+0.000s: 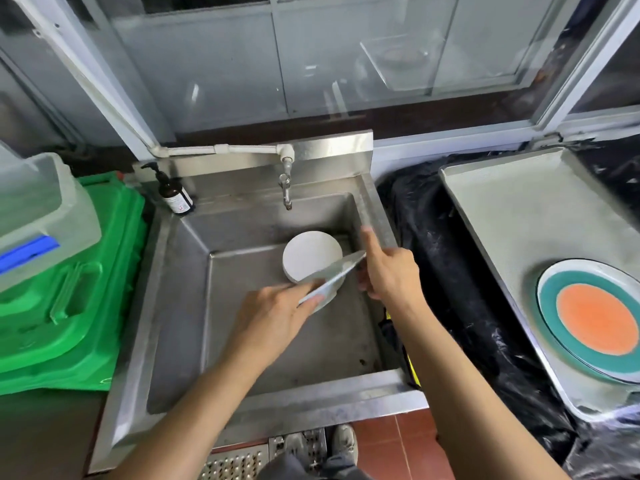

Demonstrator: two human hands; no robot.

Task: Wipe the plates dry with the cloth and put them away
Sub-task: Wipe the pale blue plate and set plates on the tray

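Both our left hand (273, 308) and right hand (388, 271) pinch opposite rims of one tilted plate (330, 278), which we judge rigid, breakable, possibly slippery, and best held by its edges.

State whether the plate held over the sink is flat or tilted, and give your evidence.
Tilted. The plate shows nearly edge-on, its right end higher, gripped by the left hand and right hand above the sink.

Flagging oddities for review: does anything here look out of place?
No cloth is visible. Both the left hand and right hand hold a tilted white plate over the steel sink, bare-handed.
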